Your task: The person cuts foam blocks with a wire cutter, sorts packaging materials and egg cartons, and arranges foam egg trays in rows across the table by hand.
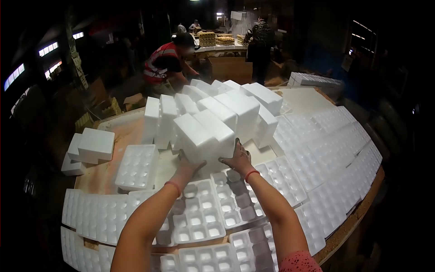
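My left hand [186, 169] and my right hand [239, 159] press against the two lower sides of a pair of white foam trays [199, 136]. The pair sits side by side, its smooth outer faces up and toward me. My fingertips are partly behind the foam. Right below my wrists lie foam trays with rows of square hollows facing up, one of them a tray [198, 211] under my left wrist. Behind the held pair stands a jumbled heap of more foam trays [244, 106], many on edge.
A tray [137, 167] and a small stack [93, 146] lie on the left of the wooden table [358, 215]. Rows of trays [317, 145] cover its right side. Past the heap, a person in a red vest [161, 63] bends forward. Egg-carton-like stacks [207, 39] stand farther back.
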Demonstrator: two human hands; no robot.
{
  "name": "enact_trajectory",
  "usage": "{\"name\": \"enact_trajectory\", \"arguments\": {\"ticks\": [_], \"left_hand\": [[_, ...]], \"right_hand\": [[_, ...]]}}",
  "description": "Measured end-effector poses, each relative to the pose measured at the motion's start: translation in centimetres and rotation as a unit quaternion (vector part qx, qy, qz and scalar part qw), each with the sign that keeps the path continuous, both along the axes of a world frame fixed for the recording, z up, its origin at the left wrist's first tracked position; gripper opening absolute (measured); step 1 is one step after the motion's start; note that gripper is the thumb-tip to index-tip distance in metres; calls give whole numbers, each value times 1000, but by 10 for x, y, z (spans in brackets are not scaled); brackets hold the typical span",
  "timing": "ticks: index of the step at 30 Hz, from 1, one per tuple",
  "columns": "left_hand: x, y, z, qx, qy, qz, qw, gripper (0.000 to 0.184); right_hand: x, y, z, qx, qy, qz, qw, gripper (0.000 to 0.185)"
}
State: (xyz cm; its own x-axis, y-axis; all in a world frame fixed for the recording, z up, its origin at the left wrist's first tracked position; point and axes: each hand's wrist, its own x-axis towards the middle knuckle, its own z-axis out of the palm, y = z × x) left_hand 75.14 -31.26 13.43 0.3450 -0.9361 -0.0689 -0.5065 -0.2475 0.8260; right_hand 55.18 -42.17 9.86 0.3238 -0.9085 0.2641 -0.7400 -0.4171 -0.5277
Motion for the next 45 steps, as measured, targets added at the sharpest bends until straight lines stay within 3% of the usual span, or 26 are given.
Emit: {"name": "enact_trajectory", "arguments": {"ticks": [2,3,5,6,8,10,11,13,16,18,20,21,23,24,25,26,28,29,31,32,33,34,39,41,43,45], "left_hand": [[1,-26,-9,-18,159,21,987,102],[24,-46,-41,-101,106,-50,988,95],[35,-65,-61,-181,144,-53,971,83],[25,-64,-34,-182,228,18,956,78],[35,-71,-12,-264,156,66,950,69],[35,-53,50,-290,187,46,937,70],[31,-33,78,-294,104,8,950,65],[23,14,127,-275,-116,-56,953,65],[4,97,180,-201,-409,-111,883,80],[-14,133,198,-6,-437,-80,896,96],[-10,148,185,182,-524,-158,817,105],[-4,151,173,205,-523,-177,808,98],[7,149,177,203,-546,-176,794,90],[8,144,180,202,-567,-177,779,82],[13,134,173,27,-584,-157,796,69],[0,110,183,-6,-539,-147,830,63],[10,51,156,-125,-293,-175,932,66],[18,9,138,-60,-170,-115,977,75],[-6,-41,131,10,-7,-89,996,97],[-19,-60,127,23,115,-90,989,90],[-21,-87,109,48,155,-61,985,94],[-27,-108,93,58,137,28,988,97],[-37,-161,39,10,257,13,966,92],[-28,-145,55,-43,221,-18,974,82],[-17,-106,102,-108,144,-81,980,76],[6,-71,159,-129,58,-30,989,80]], "right_hand": [[22,-15,-19,11,-45,24,999,113],[33,-17,-29,-5,-86,22,996,112],[43,-19,-18,78,-167,35,982,110],[44,-17,-2,79,-198,32,976,107],[56,-44,-12,-70,-241,69,966,94],[37,-41,45,-2,-269,118,956,79],[31,-35,65,1,-269,118,956,79],[20,-22,98,79,-361,246,896,65],[10,31,101,276,-419,334,798,62],[14,66,74,329,-362,362,793,59],[-1,77,65,269,-182,355,877,57],[-7,61,55,-48,-105,313,943,59],[-44,-4,52,-271,-14,129,954,70],[-63,-43,50,-321,-27,64,945,76],[-77,-78,43,-286,7,-38,957,87],[-90,-111,37,-194,22,-116,974,102],[-107,-146,41,-55,76,-178,979,112],[-107,-151,37,-55,66,-177,980,112],[-111,-159,33,47,96,-207,973,115],[-109,-156,32,63,104,-214,969,108],[-111,-161,24,65,58,-208,974,103],[-112,-166,16,67,14,-202,977,99],[-107,-130,26,5,-39,-216,976,88],[-108,-111,35,-35,-60,-185,980,85],[-107,-99,41,-60,-87,-135,985,84],[-105,-93,46,-75,-159,-49,983,82]]}}
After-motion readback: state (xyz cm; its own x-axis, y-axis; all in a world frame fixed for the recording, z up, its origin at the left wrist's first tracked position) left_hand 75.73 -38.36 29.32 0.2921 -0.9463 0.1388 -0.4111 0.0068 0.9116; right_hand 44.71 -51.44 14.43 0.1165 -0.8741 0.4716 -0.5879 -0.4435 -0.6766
